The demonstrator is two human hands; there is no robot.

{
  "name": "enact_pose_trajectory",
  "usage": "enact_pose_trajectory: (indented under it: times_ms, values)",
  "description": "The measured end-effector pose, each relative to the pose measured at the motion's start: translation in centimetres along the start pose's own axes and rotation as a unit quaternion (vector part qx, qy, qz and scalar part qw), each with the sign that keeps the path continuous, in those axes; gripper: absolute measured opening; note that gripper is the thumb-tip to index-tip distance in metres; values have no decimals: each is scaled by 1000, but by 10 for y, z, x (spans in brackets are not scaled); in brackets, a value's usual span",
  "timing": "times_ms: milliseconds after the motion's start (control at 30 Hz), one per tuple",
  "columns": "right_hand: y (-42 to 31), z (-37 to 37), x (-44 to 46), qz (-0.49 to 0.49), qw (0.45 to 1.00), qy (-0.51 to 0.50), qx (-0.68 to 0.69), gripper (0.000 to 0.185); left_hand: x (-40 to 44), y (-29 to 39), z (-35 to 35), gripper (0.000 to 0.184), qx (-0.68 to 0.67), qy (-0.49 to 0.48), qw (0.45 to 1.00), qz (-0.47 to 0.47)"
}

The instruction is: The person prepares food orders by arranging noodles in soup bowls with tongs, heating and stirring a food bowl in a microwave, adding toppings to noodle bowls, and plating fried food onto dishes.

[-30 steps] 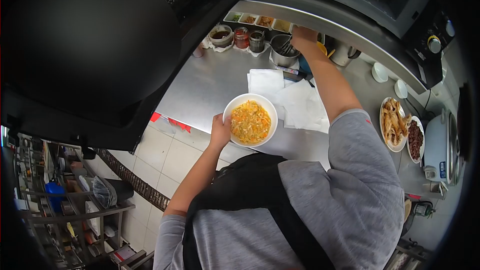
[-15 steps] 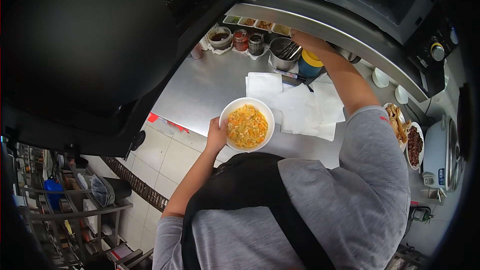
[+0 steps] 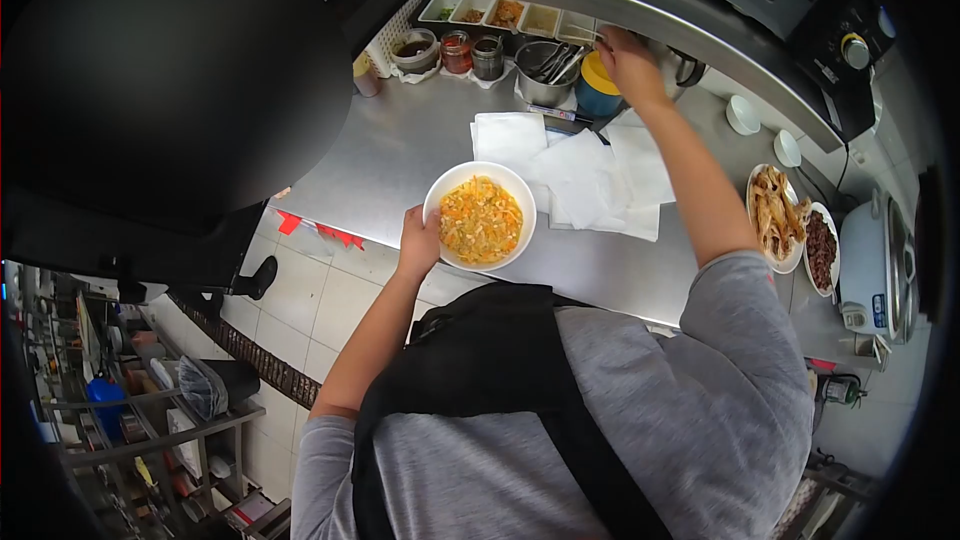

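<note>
My left hand [image 3: 418,242] grips the left rim of a white bowl [image 3: 431,231], fingers closed on it. The bowl holds an orange and yellow shredded mixture [image 3: 482,222] and is held at the counter's front edge. At the back, my right hand [image 3: 628,58] is closed beside the row of small food trays [image 3: 541,20], above a yellow-lidded blue container [image 3: 598,95]. A thin light sliver shows by its fingertips, too small to name. Left of that container stands a metal pot [image 3: 545,90] with several utensils [image 3: 567,66] in it.
White paper sheets [image 3: 590,175] lie on the steel counter [image 3: 385,155]. Jars [image 3: 457,52] line the back left. At the right are two small white bowls [image 3: 742,115], a plate of cooked meat [image 3: 775,215], a plate of dark pieces [image 3: 820,250] and a rice cooker [image 3: 868,255]. A steel shelf [image 3: 640,2] overhangs the back.
My right hand has come out from under the shelf edge and is more fully in view. The camera view has shifted slightly. The bowl stays in my left hand.
</note>
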State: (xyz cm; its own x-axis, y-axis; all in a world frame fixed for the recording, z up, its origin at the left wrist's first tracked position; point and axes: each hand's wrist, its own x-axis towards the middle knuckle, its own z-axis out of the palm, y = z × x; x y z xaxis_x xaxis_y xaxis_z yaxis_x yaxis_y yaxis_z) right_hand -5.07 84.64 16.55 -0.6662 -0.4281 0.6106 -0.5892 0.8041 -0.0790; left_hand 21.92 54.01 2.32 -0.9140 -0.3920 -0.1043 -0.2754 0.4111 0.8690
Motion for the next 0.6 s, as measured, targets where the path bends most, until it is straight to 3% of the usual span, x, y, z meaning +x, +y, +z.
enact_pose_trajectory:
  times_ms: [33, 100, 133, 200, 300, 333, 367, 467, 600]
  values:
    - [1, 15, -16, 124, 991, -25, 30, 26, 0, 2, -1, 36, 1, -4, 1000, 0]
    - [18, 55, -56, 100, 969, -227, -6, 26, -2, 4, -2, 36, 0, -11, 1000, 10]
    - [11, 49, -64, 104, 968, -229, -7, 26, -2, 2, -1, 36, 1, -15, 1000, 10]
    - [-10, 39, -78, 103, 992, -49, 48, 25, 1, 0, 0, 35, -8, 0, 1000, 3]
    - [-30, 38, -90, 156, 985, -7, 66, 25, 4, -8, 1, 35, -24, -10, 1000, 2]
    - [-27, 50, -98, 135, 983, -121, -11, 23, 3, -12, 1, 35, -23, -14, 1000, 2]
    - [-21, 57, -109, 139, 983, -120, -12, 23, 4, -14, 1, 35, -24, -13, 1000, 5]
    - [-47, 23, -111, 133, 990, 13, 54, 24, 6, -10, 2, 35, -28, -10, 1000, 7]
    - [-91, -42, -117, 37, 992, 47, 111, 30, 3, -4, 1, 35, -31, -12, 999, -6]
